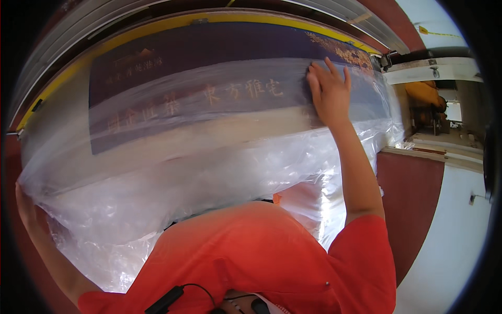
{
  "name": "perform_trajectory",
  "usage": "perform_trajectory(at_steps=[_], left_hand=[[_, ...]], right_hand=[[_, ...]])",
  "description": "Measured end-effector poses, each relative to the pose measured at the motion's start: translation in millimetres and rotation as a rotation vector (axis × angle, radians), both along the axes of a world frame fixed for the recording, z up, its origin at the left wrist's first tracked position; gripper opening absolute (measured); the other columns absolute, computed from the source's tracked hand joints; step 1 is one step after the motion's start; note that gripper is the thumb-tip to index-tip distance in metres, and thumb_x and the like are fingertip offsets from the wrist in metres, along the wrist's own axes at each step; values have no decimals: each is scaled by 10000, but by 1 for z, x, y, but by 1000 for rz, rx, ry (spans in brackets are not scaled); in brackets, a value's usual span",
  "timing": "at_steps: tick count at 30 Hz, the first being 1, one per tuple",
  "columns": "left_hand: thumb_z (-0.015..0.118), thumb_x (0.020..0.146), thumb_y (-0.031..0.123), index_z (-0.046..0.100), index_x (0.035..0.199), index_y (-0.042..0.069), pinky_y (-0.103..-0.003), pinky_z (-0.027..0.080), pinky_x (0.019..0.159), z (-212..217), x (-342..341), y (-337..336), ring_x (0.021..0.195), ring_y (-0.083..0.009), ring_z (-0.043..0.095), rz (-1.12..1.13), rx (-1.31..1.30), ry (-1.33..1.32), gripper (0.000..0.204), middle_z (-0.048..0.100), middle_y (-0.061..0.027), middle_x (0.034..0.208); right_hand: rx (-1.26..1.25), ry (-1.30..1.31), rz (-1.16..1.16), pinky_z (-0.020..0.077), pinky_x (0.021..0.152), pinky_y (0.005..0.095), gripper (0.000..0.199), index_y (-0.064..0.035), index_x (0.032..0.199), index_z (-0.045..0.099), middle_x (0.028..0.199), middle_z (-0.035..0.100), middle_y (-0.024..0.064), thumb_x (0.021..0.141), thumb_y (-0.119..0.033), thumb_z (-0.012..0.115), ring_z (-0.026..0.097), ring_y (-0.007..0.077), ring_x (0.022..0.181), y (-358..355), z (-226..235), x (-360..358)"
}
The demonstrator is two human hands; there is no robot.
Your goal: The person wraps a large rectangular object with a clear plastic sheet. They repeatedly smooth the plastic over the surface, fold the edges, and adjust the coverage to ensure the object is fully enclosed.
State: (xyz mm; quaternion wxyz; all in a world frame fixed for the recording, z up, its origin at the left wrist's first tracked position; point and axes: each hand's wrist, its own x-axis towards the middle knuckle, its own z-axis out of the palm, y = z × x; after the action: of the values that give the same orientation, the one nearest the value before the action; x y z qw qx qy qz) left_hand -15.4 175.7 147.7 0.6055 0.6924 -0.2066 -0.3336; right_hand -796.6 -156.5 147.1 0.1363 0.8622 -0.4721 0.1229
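Over the right part of a long dark blue panel (219, 44), the right hand (330, 91) is set palm down, its fingers spread and slightly bent. Its forearm comes up from the short sleeve of the red shirt (246, 240), with the fingertips directed away from the body. The fingers appear to rest at the clear plastic film (209, 157); the pressure applied cannot be told. The left hand (23, 196) is at the far left, at the outer edge of the film, with its forearm extended outward. Its fingers are mostly hidden, so whether they pinch the film cannot be told. The 2 hands are well apart.

The film covers the lower part of the panel, leaves an upper strip bare, and falls in loose, shiny folds toward the body. Whether it is 1 flat sheet or a bag cannot be told. The panel is in front of the body and bears gold characters, with a gold leaf pattern at its upper right. A yellow strip (251, 18) runs along the far side.
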Motion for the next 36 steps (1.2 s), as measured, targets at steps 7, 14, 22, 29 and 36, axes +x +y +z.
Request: perform_trajectory(at_steps=[7,14,22,29,36], left_hand=[[391,849,296,395,1139,-16,-321,199,965,38,2,79,1106,-200,340,57,-49,-52,426,409,-92,1162],[425,810,193,411,1121,-24,-256,354,812,6,29,-5,960,-171,463,212,-6,-632,379,483,-82,1059],[514,760,382,558,920,-19,-265,392,711,-73,36,-209,814,-136,503,271,272,-753,434,575,-60,857],[482,713,541,515,1012,-61,-278,379,765,-74,-27,-268,887,-206,508,323,340,-645,673,553,-134,965],[357,808,447,546,981,-13,-287,397,714,-97,68,-218,852,-181,529,288,91,-306,527,573,-100,917]], right_hand=[[-16,-273,-137,376,699,335,171,-83,789,559,736,533,87,718,-237,582,489,256,757,-26,-4,12],[789,-1464,37,345,517,217,112,-79,763,504,633,456,-29,802,-184,495,435,69,603,-19,38,14],[-1,-615,-336,398,530,282,245,-20,742,552,625,557,69,771,-260,510,520,145,577,-127,-4,-40],[-21,-751,-709,422,631,296,408,-11,678,581,680,590,120,625,-413,630,563,210,656,-170,-20,-27],[-59,-809,-708,376,778,389,479,-12,887,552,891,550,213,748,-439,384,505,360,873,-169,-29,-11]])
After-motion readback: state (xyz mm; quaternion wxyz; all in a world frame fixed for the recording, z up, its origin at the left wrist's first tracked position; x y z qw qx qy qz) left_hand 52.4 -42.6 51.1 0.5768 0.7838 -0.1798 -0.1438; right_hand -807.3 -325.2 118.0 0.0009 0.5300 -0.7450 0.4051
